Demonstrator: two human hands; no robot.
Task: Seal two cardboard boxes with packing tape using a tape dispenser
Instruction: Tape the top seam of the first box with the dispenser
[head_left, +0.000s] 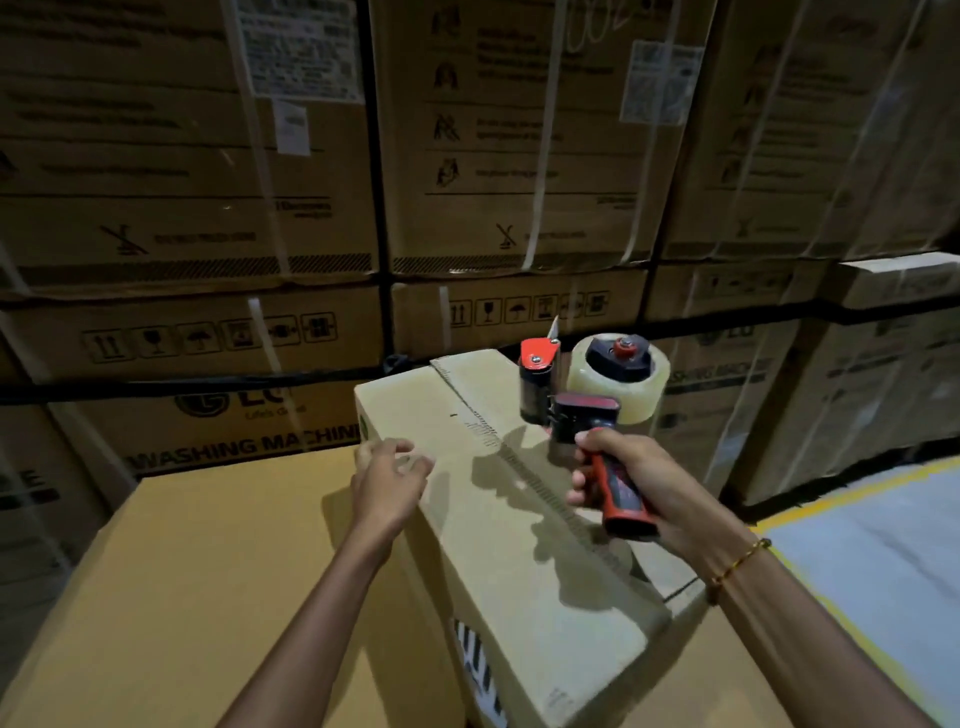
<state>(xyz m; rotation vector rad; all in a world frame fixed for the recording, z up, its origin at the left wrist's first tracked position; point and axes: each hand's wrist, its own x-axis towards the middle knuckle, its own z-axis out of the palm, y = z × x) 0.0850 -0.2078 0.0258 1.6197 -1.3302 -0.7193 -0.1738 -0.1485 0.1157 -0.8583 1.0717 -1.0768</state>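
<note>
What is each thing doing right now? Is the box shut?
Small cardboard box: flaps shut, standing on the big box.
Big cardboard box: closed, lying underneath.
Tape dispenser: held over the small box's seam.
Tape roll: loaded on the dispenser, still thick.
Right hand: grips the dispenser's handle.
Left hand: open, at the small box's left edge.
</note>
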